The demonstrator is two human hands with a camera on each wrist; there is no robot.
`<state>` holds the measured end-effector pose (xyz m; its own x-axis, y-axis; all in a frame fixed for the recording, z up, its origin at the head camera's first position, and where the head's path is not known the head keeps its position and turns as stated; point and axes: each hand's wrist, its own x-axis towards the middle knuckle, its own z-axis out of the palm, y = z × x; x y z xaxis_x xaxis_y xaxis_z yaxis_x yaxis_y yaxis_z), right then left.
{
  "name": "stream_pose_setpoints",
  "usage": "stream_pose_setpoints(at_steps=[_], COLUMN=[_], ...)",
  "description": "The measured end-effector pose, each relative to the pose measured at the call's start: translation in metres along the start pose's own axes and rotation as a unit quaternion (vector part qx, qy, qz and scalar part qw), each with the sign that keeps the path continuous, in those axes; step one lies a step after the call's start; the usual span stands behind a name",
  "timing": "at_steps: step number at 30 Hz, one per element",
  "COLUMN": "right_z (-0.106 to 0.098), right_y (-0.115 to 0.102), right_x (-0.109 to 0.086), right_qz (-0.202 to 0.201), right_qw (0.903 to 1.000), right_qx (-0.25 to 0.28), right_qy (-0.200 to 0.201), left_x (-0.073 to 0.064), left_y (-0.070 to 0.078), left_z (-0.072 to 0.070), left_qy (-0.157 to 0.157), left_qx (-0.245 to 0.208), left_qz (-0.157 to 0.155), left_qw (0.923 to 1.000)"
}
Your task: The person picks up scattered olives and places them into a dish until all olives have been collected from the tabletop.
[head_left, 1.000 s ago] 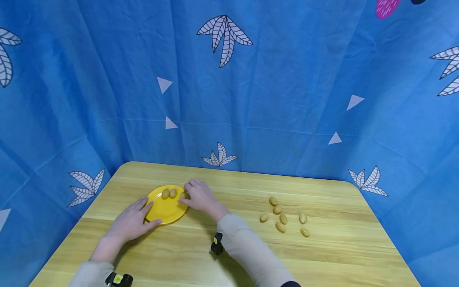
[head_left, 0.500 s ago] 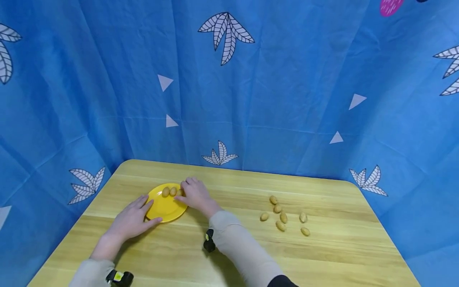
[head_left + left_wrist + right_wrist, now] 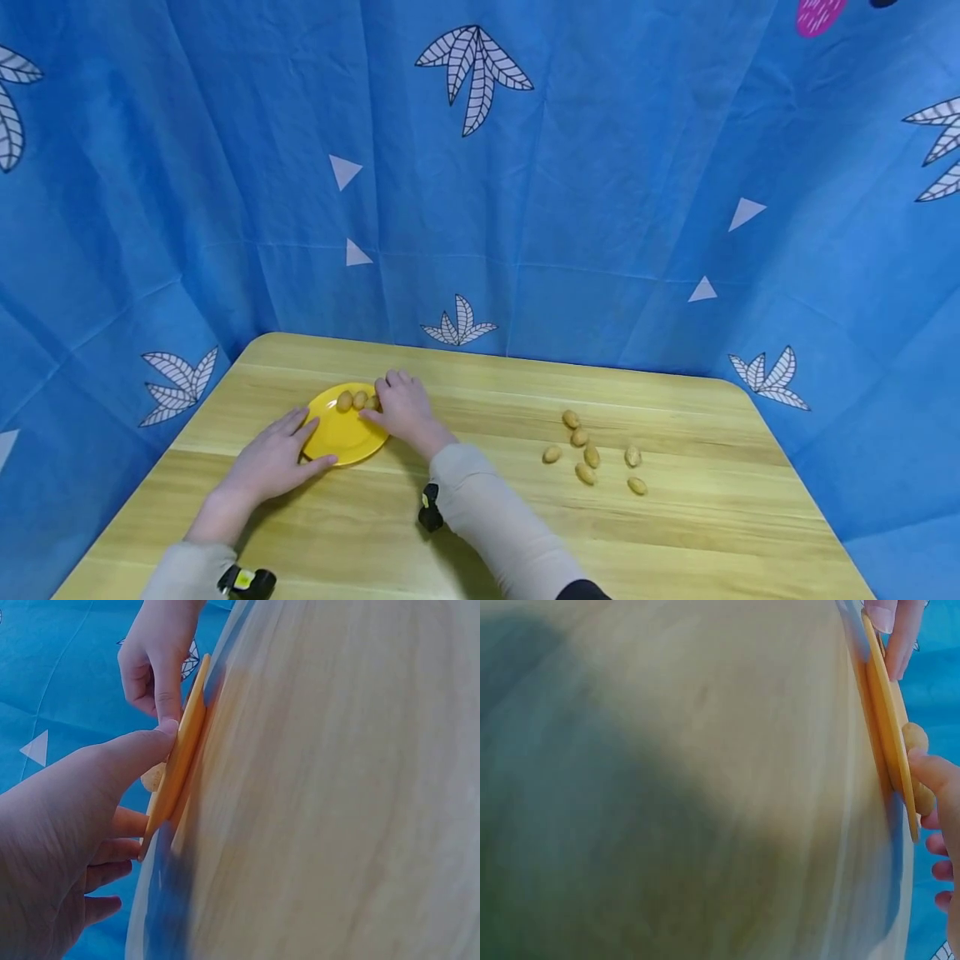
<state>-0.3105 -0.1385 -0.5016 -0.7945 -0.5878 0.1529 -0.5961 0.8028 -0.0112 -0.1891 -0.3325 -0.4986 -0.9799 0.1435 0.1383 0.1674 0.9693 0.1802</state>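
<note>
A yellow plate point(image 3: 347, 435) lies on the table's left side, with two small tan oval pieces point(image 3: 352, 401), potato-like, near its far rim. My left hand point(image 3: 273, 462) holds the plate's near left edge between spread thumb and fingers; in the left wrist view its thumb point(image 3: 142, 750) presses the rim. At the plate's right side, my right hand point(image 3: 405, 408) grips a third tan piece, largely covered by the fingers in the head view. The right wrist view shows tan pieces point(image 3: 916, 739) standing just above the rim, beside the right thumb point(image 3: 928, 766).
Several more tan oval pieces point(image 3: 592, 456) lie scattered on the right half of the wooden table point(image 3: 675, 550). A blue patterned cloth point(image 3: 570, 167) hangs behind and along both sides. Each wrist wears a small black camera point(image 3: 430, 508).
My right hand has moved left over the plate, bringing its tan piece up beside the two others. The left hand stays at the plate's edge.
</note>
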Motion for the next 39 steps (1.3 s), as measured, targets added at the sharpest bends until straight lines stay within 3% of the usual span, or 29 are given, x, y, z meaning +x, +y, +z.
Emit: stream_pose_setpoints(at_steps=[8, 19, 29, 39], right_z=[0.003, -0.002, -0.012, -0.032], right_y=[-0.005, -0.002, 0.01, 0.039], right_x=[-0.002, -0.01, -0.02, -0.038], right_qz=[0.011, 0.01, -0.013, -0.053], right_qw=[0.9996, 0.9996, 0.9995, 0.9947], right_qx=[-0.024, -0.005, -0.007, -0.025], right_qy=[0.007, 0.025, 0.028, 0.085], left_x=[0.0, -0.002, -0.003, -0.001], left_y=[0.002, 0.001, 0.002, 0.004], left_z=[-0.002, 0.0, -0.001, -0.003], left_qy=[0.011, 0.006, 0.006, 0.001], left_qx=[-0.004, -0.002, 0.003, 0.002], left_qz=[0.007, 0.005, 0.007, 0.002], left_qw=[0.9999, 1.0, 1.0, 1.0])
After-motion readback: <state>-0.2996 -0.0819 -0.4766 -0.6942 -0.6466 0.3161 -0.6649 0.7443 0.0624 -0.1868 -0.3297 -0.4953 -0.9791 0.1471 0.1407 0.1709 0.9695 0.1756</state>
